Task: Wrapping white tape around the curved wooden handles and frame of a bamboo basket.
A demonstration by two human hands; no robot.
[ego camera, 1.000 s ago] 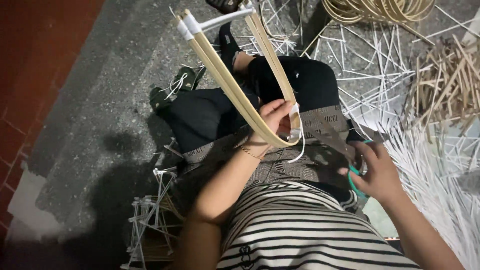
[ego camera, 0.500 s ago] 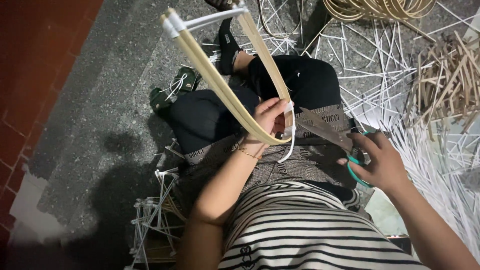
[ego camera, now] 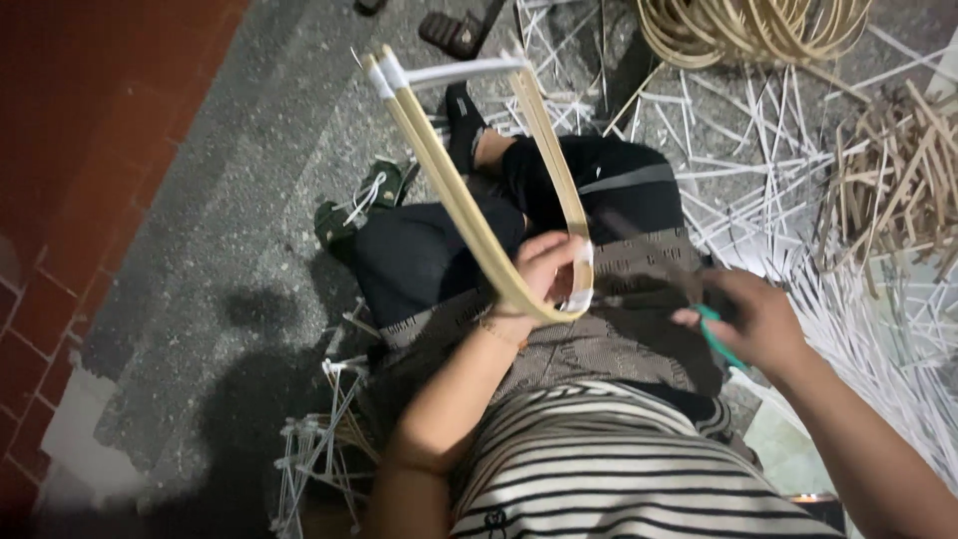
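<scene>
In the head view, a bent bundle of bamboo strips (ego camera: 469, 215) is held up over the lap, folded into a narrow U whose bend sits in the left hand (ego camera: 544, 279); that hand is closed around the bend, where a white band is wrapped. The two arms of the U rise toward the far side of the floor, one end bound with white tape and bridged to the other by a white strip (ego camera: 464, 70). The strips are judged light, springy and stiff along their length, likely to spring open if released, with thin edges that could splinter; the bend, already gripped, appears the surest place for a hold. The right hand (ego camera: 753, 319) is curled around a green-handled tool (ego camera: 720, 337), of which only the handle shows, just beside the lap. On the grey floor (ego camera: 200, 260), white offcut strips (ego camera: 758, 190) are scattered at the right, a coil of bamboo hoops (ego camera: 758, 25) lies at the far edge, a heap of short sticks (ego camera: 898, 170) sits far right, and a small white-strip frame (ego camera: 314, 449) rests near the left elbow. The crossed legs and sandals (ego camera: 364, 195) crowd the space beneath the strips.
</scene>
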